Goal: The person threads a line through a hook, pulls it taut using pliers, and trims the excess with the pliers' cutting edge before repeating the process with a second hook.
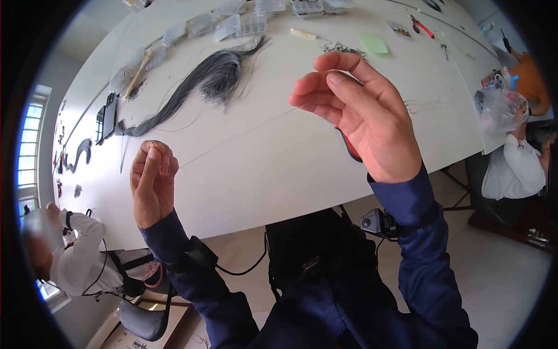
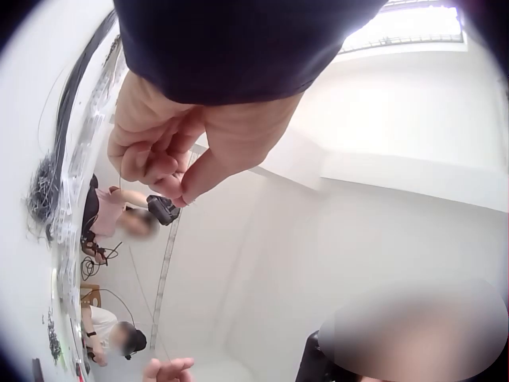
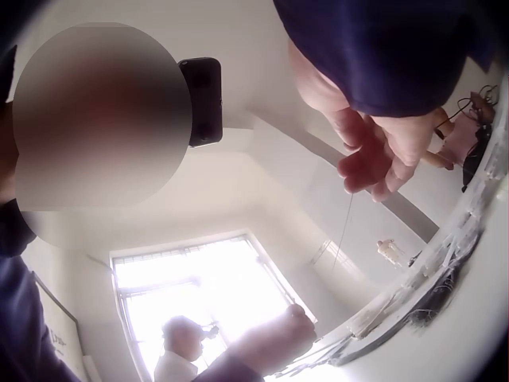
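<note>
My left hand [image 1: 152, 183] pinches one end of a thin strand [image 1: 232, 139] between thumb and fingertips, above the table's front edge. The strand runs nearly straight up and right to the fingertips of my right hand [image 1: 372, 116]. That hand is raised, its fingers loosely bent and the thumb apart from them. In the right wrist view the strand [image 3: 343, 231] meets the fingertips from below. A long bundle of dark grey strands [image 1: 192, 87] lies on the table beyond my left hand. A red-and-black tool handle [image 1: 349, 146] shows partly behind my right hand.
Clear plastic boxes [image 1: 201, 24] line the back of the white table [image 1: 261, 186]. A dark device [image 1: 106, 118] stands at the left. Red-handled pliers [image 1: 424, 29], a green note [image 1: 373, 43] and a dark tangled pile [image 1: 344, 50] lie farther back. People sit at both sides.
</note>
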`<state>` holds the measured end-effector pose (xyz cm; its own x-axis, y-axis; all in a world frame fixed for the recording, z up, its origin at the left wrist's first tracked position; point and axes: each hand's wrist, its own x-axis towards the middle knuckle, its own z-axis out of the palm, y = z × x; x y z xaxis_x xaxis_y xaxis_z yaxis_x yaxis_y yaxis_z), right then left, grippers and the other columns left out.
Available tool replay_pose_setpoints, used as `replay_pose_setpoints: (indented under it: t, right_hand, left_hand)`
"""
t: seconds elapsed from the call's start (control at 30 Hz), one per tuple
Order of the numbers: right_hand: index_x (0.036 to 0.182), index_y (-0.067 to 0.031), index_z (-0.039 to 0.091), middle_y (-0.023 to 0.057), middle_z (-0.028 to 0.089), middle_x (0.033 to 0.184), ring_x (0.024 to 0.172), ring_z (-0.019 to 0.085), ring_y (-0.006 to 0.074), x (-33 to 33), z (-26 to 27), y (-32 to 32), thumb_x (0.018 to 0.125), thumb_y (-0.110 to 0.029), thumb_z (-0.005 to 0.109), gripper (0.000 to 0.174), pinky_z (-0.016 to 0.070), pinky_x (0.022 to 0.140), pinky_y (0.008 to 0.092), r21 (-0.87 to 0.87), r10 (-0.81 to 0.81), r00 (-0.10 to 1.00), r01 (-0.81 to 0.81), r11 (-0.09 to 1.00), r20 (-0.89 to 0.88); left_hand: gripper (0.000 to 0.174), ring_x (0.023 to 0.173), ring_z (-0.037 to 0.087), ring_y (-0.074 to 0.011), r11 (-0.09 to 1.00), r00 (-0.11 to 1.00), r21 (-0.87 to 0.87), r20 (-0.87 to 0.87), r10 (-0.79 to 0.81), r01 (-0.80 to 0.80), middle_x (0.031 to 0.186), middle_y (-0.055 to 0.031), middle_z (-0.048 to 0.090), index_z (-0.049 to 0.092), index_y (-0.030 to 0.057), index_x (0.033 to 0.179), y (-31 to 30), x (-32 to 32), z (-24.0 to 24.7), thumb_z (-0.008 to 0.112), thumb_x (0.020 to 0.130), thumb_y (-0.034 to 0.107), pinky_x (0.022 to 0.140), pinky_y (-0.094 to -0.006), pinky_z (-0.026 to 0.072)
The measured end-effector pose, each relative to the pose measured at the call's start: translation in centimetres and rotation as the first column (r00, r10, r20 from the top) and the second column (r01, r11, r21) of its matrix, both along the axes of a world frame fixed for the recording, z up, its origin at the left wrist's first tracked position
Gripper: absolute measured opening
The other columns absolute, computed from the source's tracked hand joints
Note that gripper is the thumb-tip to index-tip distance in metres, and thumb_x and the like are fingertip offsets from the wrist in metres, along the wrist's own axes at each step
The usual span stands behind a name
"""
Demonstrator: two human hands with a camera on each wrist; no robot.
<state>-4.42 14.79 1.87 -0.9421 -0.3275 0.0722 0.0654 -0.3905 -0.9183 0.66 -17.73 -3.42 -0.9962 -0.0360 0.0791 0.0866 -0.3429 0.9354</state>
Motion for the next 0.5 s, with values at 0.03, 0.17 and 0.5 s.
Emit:
replay_pose_setpoints:
  t: [0.03,0.17,0.5]
  right_hand:
    - [0.124,-0.0014,0.054,0.0105,0.066,0.102,0.102,0.065,0.0212,0.0,0.2,0.0,0.102,-0.015,0.047,0.026,0.0501,0.098,0.0392,-0.031,-0.021,0.999,0.02,0.999,-0.036]
    - [0.124,0.0004,0.053,-0.0008,0.05,0.08,0.074,0.05,0.0085,0.2,1.6,1.3,0.103,-0.015,0.044,0.028,0.0507,0.083,0.0323,-0.085,-0.184,0.976,0.175,0.981,-0.114]
    - [0.1,-0.0107,0.043,-0.0073,0.032,0.062,0.055,0.023,0.0035,3.8,3.7,5.1,0.092,-0.015,0.045,0.009,0.0199,0.05,0.0237,0.348,0.332,0.894,-0.427,0.835,0.301]
  left_hand:
    - [0.009,0.07,0.04,-0.0062,0.999,0.999,-0.011,0.005,0.043,-0.043,0.085,0.0001,0.053,0.06,0.0036,0.099,-0.6,0.8,0.2,0.056,0.101,0.012,0.062,-0.0222,0.0316]
    - [0.009,0.072,0.041,-0.0101,0.989,0.997,-0.124,-0.014,0.076,-0.077,0.084,-0.0021,0.051,0.058,0.005,0.099,-1.6,2.7,1.0,0.054,0.102,0.012,0.065,-0.0241,0.0345]
    - [0.007,0.136,0.047,-0.0342,0.766,0.844,-0.568,-0.216,-0.491,0.301,0.144,-0.0203,0.052,0.07,0.0035,0.092,14.7,1.1,4.0,0.072,0.089,0.01,0.112,-0.0432,0.0349]
